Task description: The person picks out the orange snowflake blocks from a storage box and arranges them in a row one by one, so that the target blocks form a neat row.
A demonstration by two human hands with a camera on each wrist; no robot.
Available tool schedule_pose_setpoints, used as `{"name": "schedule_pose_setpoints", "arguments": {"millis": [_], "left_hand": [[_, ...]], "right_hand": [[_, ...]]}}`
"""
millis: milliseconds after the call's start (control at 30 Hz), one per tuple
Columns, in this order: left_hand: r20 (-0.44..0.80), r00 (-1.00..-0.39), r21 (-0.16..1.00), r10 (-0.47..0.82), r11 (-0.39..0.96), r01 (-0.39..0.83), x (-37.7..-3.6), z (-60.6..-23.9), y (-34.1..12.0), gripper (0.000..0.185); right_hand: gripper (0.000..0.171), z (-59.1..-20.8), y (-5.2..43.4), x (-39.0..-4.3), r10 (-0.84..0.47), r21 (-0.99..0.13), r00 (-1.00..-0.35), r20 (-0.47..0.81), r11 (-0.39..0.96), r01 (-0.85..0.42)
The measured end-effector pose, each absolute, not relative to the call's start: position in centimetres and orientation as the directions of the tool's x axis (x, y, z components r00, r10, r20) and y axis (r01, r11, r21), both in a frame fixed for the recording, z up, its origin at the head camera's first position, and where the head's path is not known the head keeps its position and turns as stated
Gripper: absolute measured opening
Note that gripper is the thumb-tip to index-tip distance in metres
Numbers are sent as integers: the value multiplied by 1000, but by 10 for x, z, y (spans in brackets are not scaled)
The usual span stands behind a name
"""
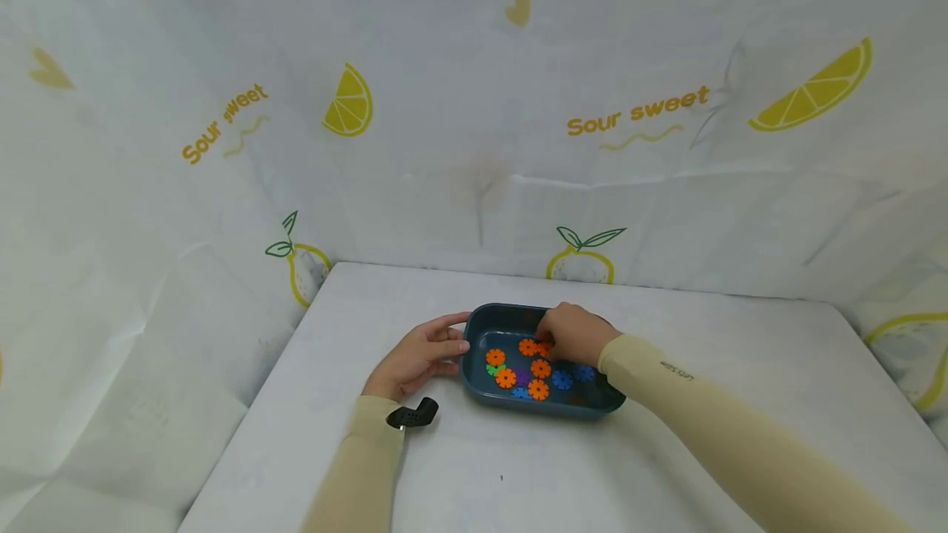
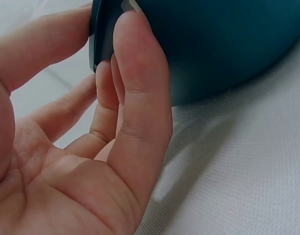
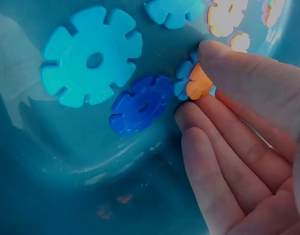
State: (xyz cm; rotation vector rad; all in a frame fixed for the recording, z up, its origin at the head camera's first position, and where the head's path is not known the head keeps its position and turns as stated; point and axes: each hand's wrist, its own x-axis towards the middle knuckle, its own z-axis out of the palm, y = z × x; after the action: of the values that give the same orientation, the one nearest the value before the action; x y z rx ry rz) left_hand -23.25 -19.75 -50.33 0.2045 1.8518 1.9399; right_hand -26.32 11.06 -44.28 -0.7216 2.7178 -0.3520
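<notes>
A dark teal plastic tray point(image 1: 474, 391) lies on the table and holds several notched, flower-shaped plastic discs. At its left end my left hand point(image 1: 418, 354) grips the rim. Close up in the left wrist view, fingers point(image 2: 140, 78) bend against the tray wall point(image 2: 228, 44). My right hand point(image 1: 581, 334) reaches in over the tray's right half. Between its thumb and fingertips it pinches an orange notched disc point(image 3: 199, 83), partly hidden by the thumb. A light blue disc point(image 3: 91, 61) and a dark blue disc point(image 3: 141, 105) lie beside that hand.
More orange discs point(image 1: 538, 390), a green disc point(image 1: 494, 369) and a purple disc point(image 1: 522, 377) are spread over the tray floor. White cloth point(image 1: 666, 451) covers the table. A lemon-printed white sheet point(image 1: 459, 130) hangs behind it.
</notes>
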Motion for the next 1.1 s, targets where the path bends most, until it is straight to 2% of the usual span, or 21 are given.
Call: {"name": "schedule_pose_setpoints", "arguments": {"millis": [267, 467, 833, 1100], "left_hand": [[-216, -888, 969, 405, -23, -247, -232, -502, -191, 64], [-222, -885, 963, 409, -51, -265, -232, -508, -190, 62], [-225, -878, 951, 424, -103, -293, -229, -514, -191, 63], [-222, -864, 936, 452, -150, -320, -228, -517, -192, 64]], "right_hand": [[23, -443, 116, -262, -534, -295, -818, -216, 834, -467], [19, -429, 122, -260, -551, -331, -814, -185, 814, -476], [24, -408, 163, -247, -539, -543, -839, -69, 726, -422], [30, -413, 216, -234, -406, -672, -914, -9, 679, -295]]}}
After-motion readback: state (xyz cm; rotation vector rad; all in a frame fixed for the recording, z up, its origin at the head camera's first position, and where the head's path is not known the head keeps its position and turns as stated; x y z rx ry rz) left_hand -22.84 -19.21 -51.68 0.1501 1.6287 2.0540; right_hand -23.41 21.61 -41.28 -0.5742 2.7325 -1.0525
